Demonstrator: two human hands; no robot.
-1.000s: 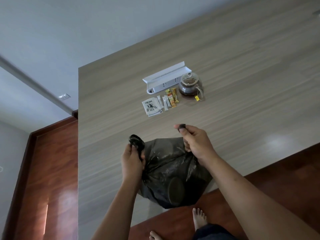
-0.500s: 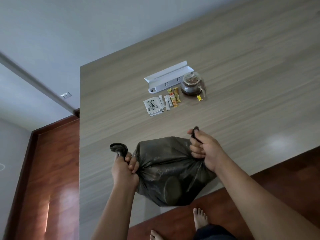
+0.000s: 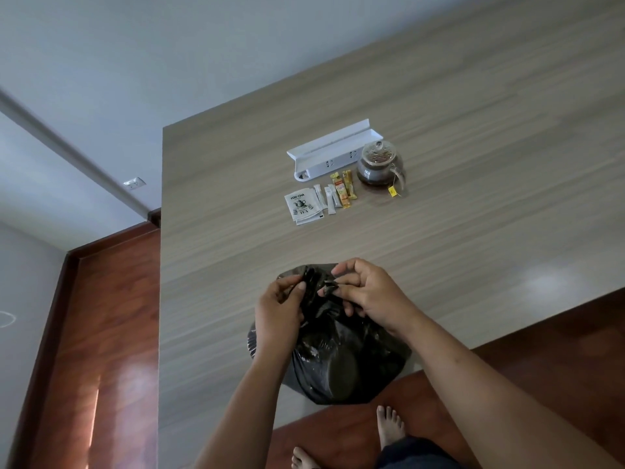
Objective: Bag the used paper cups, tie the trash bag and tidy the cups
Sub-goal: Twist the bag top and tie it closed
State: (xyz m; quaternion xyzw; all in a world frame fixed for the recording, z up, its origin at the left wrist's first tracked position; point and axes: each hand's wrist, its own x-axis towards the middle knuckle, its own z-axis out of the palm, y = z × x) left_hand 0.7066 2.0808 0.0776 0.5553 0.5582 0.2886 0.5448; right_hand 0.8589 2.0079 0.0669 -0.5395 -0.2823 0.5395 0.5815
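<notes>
A full black trash bag sits at the near edge of the wooden table, bulging a little over it. A round shape, perhaps a cup, presses against its plastic from inside. My left hand and my right hand meet over the top of the bag. Each pinches one twisted end of the bag's mouth, and the two ends cross between my fingers. No loose paper cups show on the table.
Farther back on the table stand a glass teapot with dark tea, a white power strip, a tea packet and several drink sachets. Red-brown wooden floor lies left and near, with my bare feet below the table edge.
My hands were apart, pulling the bag's two twisted ends outward. They have now come together above the bag and crossed the ends.
</notes>
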